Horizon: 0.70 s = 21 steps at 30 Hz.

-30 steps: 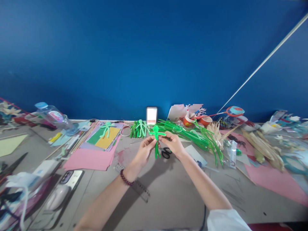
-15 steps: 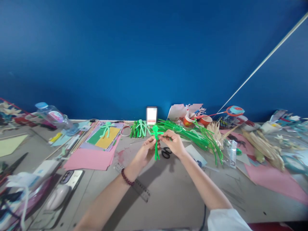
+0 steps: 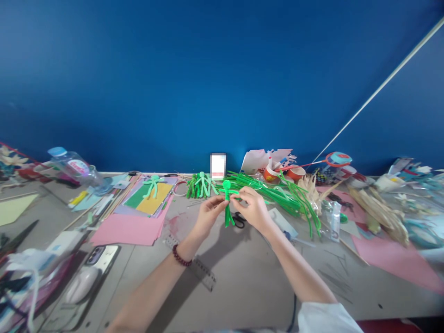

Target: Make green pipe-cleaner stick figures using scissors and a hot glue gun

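My left hand [image 3: 207, 213] and right hand [image 3: 252, 208] pinch the green pipe-cleaner figure [image 3: 227, 203] between their fingers, upright above the counter [image 3: 243, 273], one at each of its arms. Black scissors [image 3: 238, 219] lie just beneath it. A pile of green pipe cleaners [image 3: 277, 194] spreads toward the counter's far edge, finished figures [image 3: 201, 184] beside it, pink paper [image 3: 128, 229] to my left.
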Each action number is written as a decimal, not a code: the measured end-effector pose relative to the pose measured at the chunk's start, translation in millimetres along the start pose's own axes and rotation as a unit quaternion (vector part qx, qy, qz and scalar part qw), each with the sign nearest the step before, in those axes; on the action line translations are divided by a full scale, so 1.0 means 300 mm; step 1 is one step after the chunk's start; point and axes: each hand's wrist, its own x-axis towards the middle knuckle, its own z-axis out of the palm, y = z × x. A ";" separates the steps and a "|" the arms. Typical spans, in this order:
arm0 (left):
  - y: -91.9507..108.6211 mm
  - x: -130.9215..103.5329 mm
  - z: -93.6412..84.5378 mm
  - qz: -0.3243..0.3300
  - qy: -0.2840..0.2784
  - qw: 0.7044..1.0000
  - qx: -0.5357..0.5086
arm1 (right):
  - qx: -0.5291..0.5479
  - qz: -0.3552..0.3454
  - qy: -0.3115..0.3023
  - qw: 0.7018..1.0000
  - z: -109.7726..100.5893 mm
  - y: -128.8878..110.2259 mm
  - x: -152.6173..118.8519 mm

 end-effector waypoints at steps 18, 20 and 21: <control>-0.027 0.002 0.000 0.062 -0.001 0.994 0.093 | 0.017 -0.001 -0.016 1.000 0.017 -0.014 -0.002; -0.032 0.000 0.003 0.076 0.005 0.992 0.103 | 0.027 0.005 -0.018 0.999 0.020 -0.016 -0.003; -0.034 -0.001 0.004 0.086 0.010 0.990 0.110 | 0.030 0.006 -0.020 0.999 0.022 -0.017 -0.003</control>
